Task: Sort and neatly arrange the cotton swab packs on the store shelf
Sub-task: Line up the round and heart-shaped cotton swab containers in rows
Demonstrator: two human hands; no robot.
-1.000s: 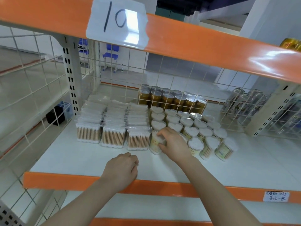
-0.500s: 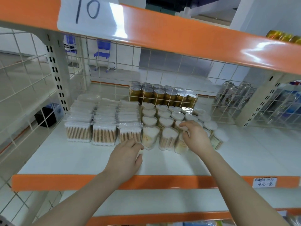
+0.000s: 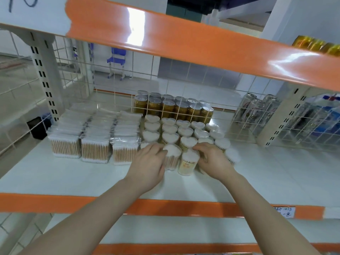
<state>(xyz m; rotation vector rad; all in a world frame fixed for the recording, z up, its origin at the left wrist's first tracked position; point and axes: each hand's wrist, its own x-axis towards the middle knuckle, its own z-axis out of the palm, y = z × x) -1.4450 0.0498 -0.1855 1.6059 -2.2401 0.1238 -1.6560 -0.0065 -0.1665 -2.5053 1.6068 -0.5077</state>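
Both hands work at the front of the white shelf (image 3: 55,173): the left hand (image 3: 149,162) lies with loosely bent fingers against a heart-shaped swab tub (image 3: 172,155), the right hand (image 3: 214,159) cups the row's other side beside a yellow-labelled tub (image 3: 188,162). Flat bagged packs (image 3: 93,137) fill the shelf's left half in tidy rows; the tubs (image 3: 182,129) cluster mid-shelf ahead of gold cans (image 3: 173,107). These tubs look light, stiff and smooth-walled, likely to tip or slide, so gripping low round the sides seems safest.
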